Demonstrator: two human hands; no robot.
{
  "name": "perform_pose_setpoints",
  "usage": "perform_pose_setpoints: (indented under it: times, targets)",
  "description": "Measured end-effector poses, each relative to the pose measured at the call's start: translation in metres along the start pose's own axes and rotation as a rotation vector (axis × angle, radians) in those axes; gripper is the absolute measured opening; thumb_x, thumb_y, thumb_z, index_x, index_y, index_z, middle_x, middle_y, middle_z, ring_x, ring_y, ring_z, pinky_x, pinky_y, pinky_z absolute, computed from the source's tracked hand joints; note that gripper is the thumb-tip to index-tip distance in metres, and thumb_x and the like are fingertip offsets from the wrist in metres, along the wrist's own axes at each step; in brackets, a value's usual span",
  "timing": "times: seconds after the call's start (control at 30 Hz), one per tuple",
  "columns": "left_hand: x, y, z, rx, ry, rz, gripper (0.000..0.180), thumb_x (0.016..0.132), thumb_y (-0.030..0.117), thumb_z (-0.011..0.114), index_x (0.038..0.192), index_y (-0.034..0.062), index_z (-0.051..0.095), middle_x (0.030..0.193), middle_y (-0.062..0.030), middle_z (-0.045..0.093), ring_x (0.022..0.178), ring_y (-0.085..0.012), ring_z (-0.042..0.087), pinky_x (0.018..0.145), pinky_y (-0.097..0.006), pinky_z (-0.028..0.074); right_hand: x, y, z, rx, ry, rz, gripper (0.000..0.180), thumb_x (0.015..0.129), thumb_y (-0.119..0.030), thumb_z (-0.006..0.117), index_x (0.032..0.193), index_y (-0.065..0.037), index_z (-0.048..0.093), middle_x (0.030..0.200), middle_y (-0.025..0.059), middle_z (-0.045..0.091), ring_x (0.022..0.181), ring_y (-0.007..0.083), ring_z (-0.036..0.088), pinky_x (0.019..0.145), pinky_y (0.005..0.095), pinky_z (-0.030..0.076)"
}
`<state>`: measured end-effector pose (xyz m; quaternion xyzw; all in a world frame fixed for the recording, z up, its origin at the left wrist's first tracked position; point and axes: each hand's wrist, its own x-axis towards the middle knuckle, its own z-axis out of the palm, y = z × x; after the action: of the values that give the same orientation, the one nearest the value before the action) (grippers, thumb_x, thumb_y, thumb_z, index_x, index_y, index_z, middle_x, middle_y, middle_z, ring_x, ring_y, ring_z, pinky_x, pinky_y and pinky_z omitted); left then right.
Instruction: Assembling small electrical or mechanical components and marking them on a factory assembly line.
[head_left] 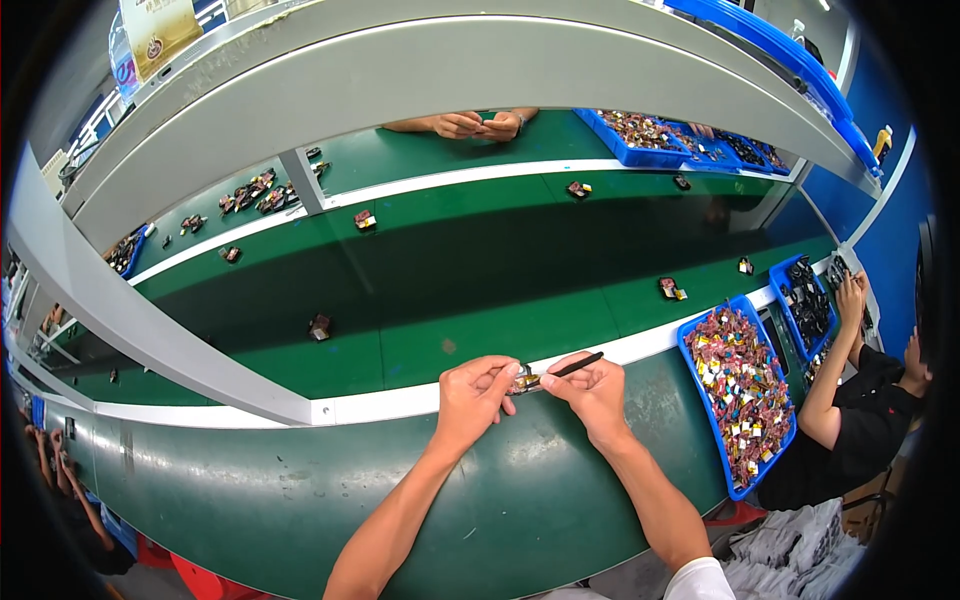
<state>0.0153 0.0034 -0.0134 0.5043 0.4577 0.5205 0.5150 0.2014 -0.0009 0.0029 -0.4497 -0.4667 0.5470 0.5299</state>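
Above the near edge of the green bench (300, 490), my left hand (468, 398) pinches a small electronic part (524, 380) between thumb and fingers. The part looks dark with a yellowish, shiny patch; the fingers cover much of it. My right hand (596, 396) is closed around a slim black pen-like tool (578, 365), held as one holds a pencil. Its lower end meets or nearly meets the part; I cannot tell if it touches. Both hands are close together beside the white rail (400, 401).
A blue tray (709, 426) heaped with small wired parts stands on my right, with another blue tray of black parts behind it. Beyond the rail, a green belt (450, 345) carries scattered pieces. A grey frame (140, 290) arches overhead. Other people work opposite and at both sides.
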Motion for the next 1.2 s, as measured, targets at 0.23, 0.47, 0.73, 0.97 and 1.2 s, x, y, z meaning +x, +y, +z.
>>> perform_pose_setpoints:
  times: [0.23,0.47,0.73,0.97,1.2]
  targets:
    - [0.002,-0.005,-0.008,-0.201,-0.120,-0.051,0.027,0.100,0.014,0.063,0.114,-0.0082,0.068,0.084,-0.0131,0.070,0.062,-0.0188,0.071,0.046,-0.024,0.052,-0.003,0.006,0.005,0.028,0.033,-0.138,0.012,0.085,0.009,0.075,0.095,0.005,0.069,0.082,0.0056,0.071,0.064,0.0021,0.058,0.055,0.0169,0.043]
    - [0.003,-0.004,-0.012,-0.258,-0.145,-0.080,0.026,0.100,0.014,0.064,0.113,-0.0077,0.069,0.078,-0.0113,0.068,0.061,-0.0188,0.071,0.044,-0.024,0.051,-0.007,0.007,0.007,-0.171,0.025,-0.260,0.010,0.083,0.005,0.079,0.089,0.001,0.072,0.071,-0.0031,0.066,0.052,-0.0032,0.034,0.046,0.0177,0.025]
    - [0.003,-0.007,-0.013,-0.267,-0.153,-0.079,0.025,0.100,0.013,0.064,0.112,-0.0077,0.069,0.078,-0.0105,0.067,0.059,-0.0186,0.070,0.041,-0.024,0.048,-0.007,0.008,0.007,-0.199,0.009,-0.258,0.011,0.082,0.005,0.080,0.089,0.001,0.073,0.073,-0.0019,0.068,0.051,-0.0029,0.036,0.046,0.0179,0.026]
    - [0.003,-0.005,-0.011,-0.295,-0.133,-0.061,0.025,0.099,0.011,0.064,0.114,-0.0085,0.068,0.078,-0.0113,0.068,0.061,-0.0177,0.070,0.044,-0.024,0.050,-0.010,0.004,0.010,-0.299,0.057,-0.316,0.011,0.081,0.003,0.081,0.088,0.001,0.074,0.070,-0.0031,0.066,0.051,-0.0029,0.036,0.046,0.0187,0.027]
    - [0.001,-0.007,-0.010,-0.238,-0.134,-0.054,0.023,0.098,0.008,0.064,0.114,-0.0084,0.068,0.078,-0.0126,0.071,0.060,-0.0158,0.069,0.044,-0.024,0.049,-0.009,0.003,0.011,-0.210,0.046,-0.245,0.009,0.082,0.003,0.080,0.087,0.001,0.073,0.068,-0.0046,0.064,0.052,-0.0031,0.036,0.046,0.0180,0.025]
